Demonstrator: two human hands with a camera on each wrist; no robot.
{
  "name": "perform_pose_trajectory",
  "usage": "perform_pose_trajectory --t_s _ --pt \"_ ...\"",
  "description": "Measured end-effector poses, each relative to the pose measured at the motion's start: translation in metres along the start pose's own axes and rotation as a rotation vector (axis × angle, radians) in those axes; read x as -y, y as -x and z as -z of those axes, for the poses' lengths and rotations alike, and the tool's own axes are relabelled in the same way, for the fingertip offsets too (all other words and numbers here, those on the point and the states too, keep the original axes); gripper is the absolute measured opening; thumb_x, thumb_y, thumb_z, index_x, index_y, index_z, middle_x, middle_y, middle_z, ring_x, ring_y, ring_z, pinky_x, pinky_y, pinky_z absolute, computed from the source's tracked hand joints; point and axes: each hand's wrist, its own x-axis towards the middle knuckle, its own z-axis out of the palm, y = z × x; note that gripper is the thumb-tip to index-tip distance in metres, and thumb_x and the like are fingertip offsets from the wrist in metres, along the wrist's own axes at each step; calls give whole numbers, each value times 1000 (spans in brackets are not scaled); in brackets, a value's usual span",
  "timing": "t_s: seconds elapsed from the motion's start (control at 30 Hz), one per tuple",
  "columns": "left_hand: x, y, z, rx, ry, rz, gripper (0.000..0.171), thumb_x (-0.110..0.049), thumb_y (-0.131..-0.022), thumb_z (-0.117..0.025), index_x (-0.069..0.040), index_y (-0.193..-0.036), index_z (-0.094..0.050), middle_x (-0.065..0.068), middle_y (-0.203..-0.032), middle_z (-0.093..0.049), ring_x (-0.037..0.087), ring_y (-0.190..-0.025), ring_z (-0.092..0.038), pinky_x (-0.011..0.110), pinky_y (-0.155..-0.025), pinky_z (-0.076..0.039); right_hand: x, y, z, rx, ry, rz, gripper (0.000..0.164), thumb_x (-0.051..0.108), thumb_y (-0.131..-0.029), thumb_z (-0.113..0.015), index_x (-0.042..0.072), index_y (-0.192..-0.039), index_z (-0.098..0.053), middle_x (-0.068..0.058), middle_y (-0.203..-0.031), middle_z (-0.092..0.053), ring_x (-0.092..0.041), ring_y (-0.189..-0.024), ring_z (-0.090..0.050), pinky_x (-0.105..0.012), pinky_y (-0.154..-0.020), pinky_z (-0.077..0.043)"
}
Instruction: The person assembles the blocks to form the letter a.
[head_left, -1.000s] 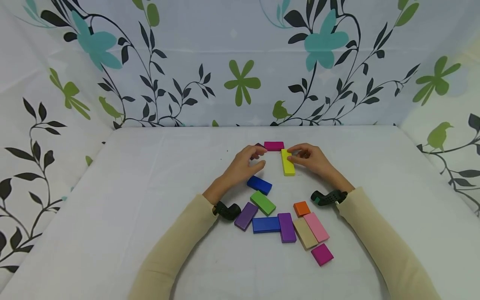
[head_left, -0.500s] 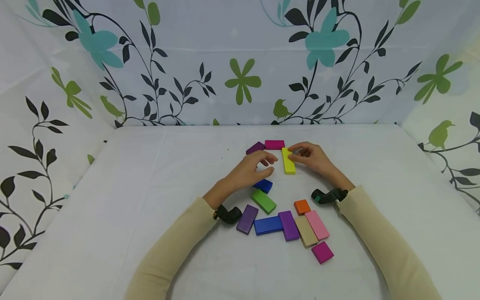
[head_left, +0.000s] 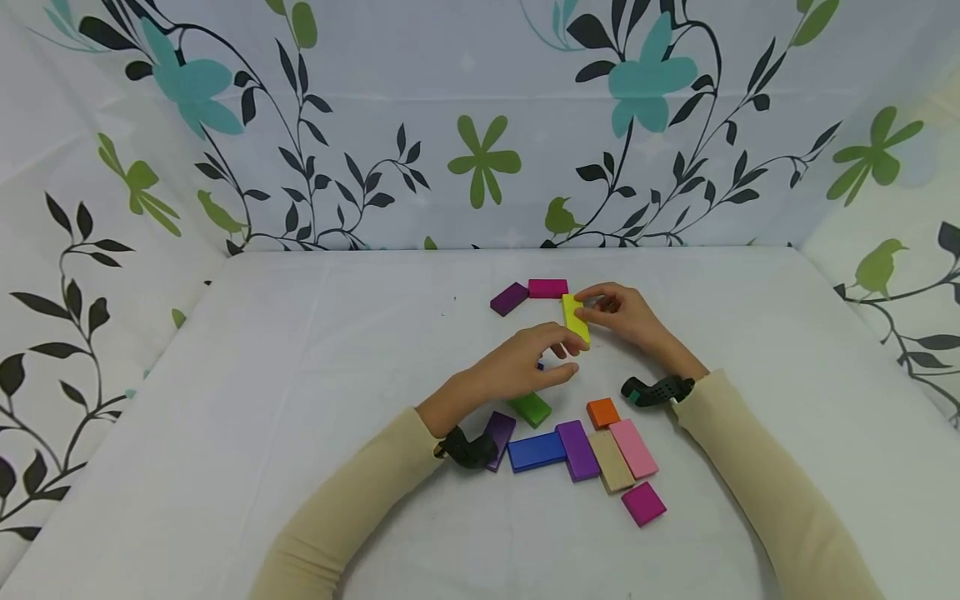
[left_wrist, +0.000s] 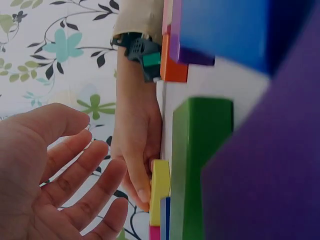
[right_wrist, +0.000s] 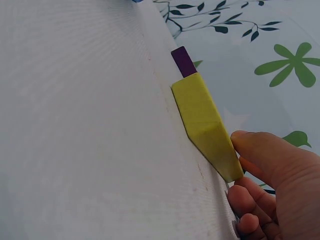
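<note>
A yellow wooden block (head_left: 572, 310) lies lengthwise on the white table, its far end by a magenta block (head_left: 547, 288). My right hand (head_left: 628, 318) holds it at its right side, the thumb against the long edge and the fingers at the far end. My left hand (head_left: 525, 365) is over the table with loosely bent fingers, holding nothing. In the head view its fingertips overlap the yellow block's near end. Beneath this hand, a blue block (head_left: 541, 365) is mostly hidden and a green block (head_left: 532, 409) partly covered. A dark purple block (head_left: 509, 299) adjoins the magenta one.
Nearer the body lie a second blue block (head_left: 536, 452), a violet block (head_left: 577, 451), a tan block (head_left: 612, 462), a pink block (head_left: 633, 447), an orange block (head_left: 602, 412) and a magenta square (head_left: 643, 504). Another purple block (head_left: 501, 433) sits under the left wrist camera (head_left: 467, 450).
My left hand has drawn away from the dark purple block, moving right and nearer the body, uncovering that block and covering the blue one. My right hand stays at the yellow block.
</note>
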Motion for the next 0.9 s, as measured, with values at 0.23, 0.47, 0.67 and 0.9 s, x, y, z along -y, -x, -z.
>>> perform_pose_trajectory --t_s 0.23,0.47,0.67,0.9 --pt "-6 -1 -9 68 76 -59 34 -17 -97 -60 -8 -130 -56 5 -123 -60 16 -110 -56 25 -89 -46 -2 -1 0 0 -9 5 36 25 -91 -70 5 -121 -66 -13 -104 -59 -25 -84 -50 -23 -68 -41" --pt "-6 -3 -14 138 150 -72 35 -17 -97 -61 -5 -129 -56 11 -122 -59 15 -108 -58 23 -87 -45 -2 0 0 1 -3 7 37 26 -92 -70 5 -122 -65 -13 -103 -58 -24 -84 -49 -23 -68 -41" --pt "-6 -5 -18 189 155 -48 35 -15 -96 -61 -6 -129 -56 10 -125 -58 17 -110 -58 23 -88 -45 -3 -1 0 -2 0 -3 37 26 -92 -70 6 -122 -65 -13 -106 -59 -24 -84 -49 -23 -69 -41" --pt "-5 -6 -27 246 157 -41 37 -10 -93 -66 -4 -128 -57 10 -125 -57 14 -106 -60 18 -86 -47 -5 -1 0 5 8 -8 38 28 -92 -70 7 -123 -65 -13 -111 -60 -25 -86 -49 -25 -71 -41"
